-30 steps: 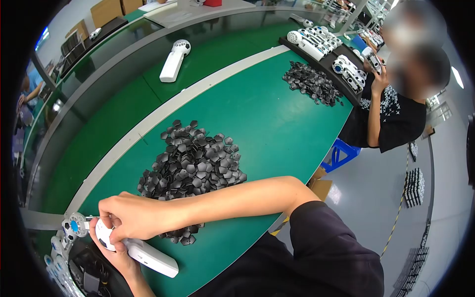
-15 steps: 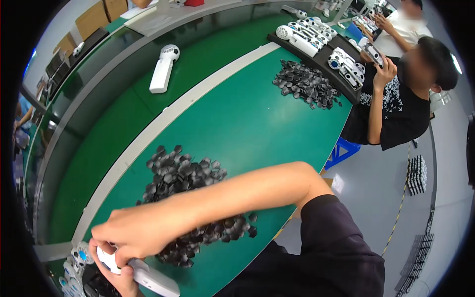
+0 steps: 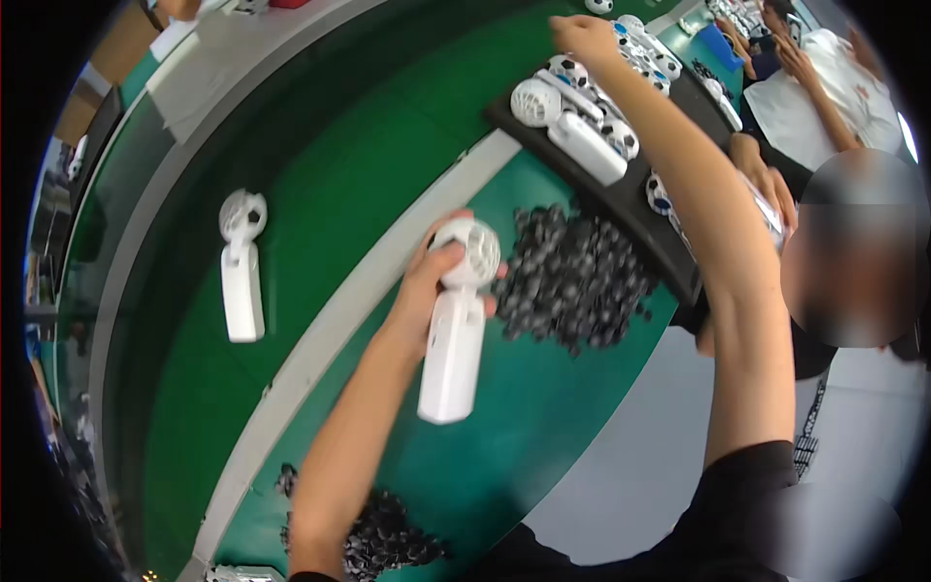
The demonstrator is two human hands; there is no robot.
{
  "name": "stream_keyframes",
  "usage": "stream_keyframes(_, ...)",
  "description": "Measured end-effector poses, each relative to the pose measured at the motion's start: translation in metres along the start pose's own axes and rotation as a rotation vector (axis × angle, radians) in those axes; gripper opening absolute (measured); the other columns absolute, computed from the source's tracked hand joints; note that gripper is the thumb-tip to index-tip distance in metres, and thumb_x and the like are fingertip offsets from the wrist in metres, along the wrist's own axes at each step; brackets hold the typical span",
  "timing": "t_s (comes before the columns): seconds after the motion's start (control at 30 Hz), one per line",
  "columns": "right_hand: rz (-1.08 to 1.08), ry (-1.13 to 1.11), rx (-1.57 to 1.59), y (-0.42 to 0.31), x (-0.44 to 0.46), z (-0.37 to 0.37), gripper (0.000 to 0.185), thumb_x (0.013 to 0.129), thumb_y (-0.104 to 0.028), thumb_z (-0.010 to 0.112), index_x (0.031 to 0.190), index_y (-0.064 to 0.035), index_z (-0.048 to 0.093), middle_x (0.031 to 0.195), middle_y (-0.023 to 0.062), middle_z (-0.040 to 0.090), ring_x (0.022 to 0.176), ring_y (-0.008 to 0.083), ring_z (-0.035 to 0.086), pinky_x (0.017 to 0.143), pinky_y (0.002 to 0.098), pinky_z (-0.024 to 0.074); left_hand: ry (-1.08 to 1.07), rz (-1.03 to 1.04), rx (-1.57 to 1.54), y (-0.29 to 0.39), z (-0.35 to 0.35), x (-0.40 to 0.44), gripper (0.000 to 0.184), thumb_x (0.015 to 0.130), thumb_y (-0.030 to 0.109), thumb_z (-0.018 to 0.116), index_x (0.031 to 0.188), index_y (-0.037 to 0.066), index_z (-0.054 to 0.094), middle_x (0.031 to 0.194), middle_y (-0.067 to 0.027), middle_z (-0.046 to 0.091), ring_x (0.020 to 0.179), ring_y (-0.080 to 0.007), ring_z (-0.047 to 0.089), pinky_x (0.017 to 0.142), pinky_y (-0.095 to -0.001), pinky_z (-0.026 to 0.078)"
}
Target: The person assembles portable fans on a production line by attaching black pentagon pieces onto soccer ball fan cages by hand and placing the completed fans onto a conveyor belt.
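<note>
My left hand (image 3: 427,276) is closed around the round, grille-like head of a white handheld fan (image 3: 454,339), thumb across its front. The fan's handle hangs down over the green table. At the far end, my right hand (image 3: 587,41) is over a dark tray (image 3: 635,209), with its back toward me and its fingers curled. Whatever its fingers may hold is hidden. Closest to it are several white fans with football-patterned heads (image 3: 567,70) lying on the tray. A pile of small black pieces (image 3: 582,276) lies beside the tray, just right of my left hand.
A second black pile (image 3: 388,538) lies near my left forearm. Another white fan (image 3: 242,281) rests on the dark green belt (image 3: 184,417), behind a pale rail (image 3: 276,383). Beside the tray, a co-worker's hand (image 3: 766,179) holds a pale object. Another person in white is farther back.
My right hand has moved from the near left to the far tray. My left hand has carried the fan up to the middle of the table. The view has turned toward the tray.
</note>
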State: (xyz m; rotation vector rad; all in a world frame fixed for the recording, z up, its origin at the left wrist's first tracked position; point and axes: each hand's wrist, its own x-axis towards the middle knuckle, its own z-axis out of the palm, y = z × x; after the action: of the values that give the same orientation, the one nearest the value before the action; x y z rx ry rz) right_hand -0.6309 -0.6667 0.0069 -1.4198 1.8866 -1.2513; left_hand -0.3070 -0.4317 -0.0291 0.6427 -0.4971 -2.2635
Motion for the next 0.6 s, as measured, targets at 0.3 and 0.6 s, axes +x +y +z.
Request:
stream_keyframes(0.3, -0.072, 0.121, -0.701, 0.113, 0.229, -0.111, 0.046, 0.071, -0.035, 0.066, 0.104, -0.0035, 0.061, 0.095, 0.0109, 0.065, 0.089, 0.0187, 0.060, 0.081, 0.0309, 0.0451, 0.103, 0.333, -0.317, -0.004, 0.014, 0.129, 0.071, 0.068, 0.025, 0.073, 0.124, 0.010, 0.033, 0.112, -0.0144, 0.049, 0.085, -0.0272, 0.058, 0.051, -0.0387, 0.055)
stream_keyframes(0.6, -0.216, 0.282, -0.965, 0.259, 0.436, -0.135, 0.084, 0.069, -0.063, 0.054, 0.121, 0.0019, 0.050, 0.104, 0.0195, 0.062, 0.094, 0.0301, 0.060, 0.092, 0.0377, 0.0391, 0.193, 0.386, 0.168, -0.001, 0.027, 0.135, 0.073, 0.063, 0.028, 0.078, 0.115, 0.007, 0.030, 0.108, -0.0217, 0.039, 0.085, -0.0299, 0.056, 0.052, -0.0356, 0.056)
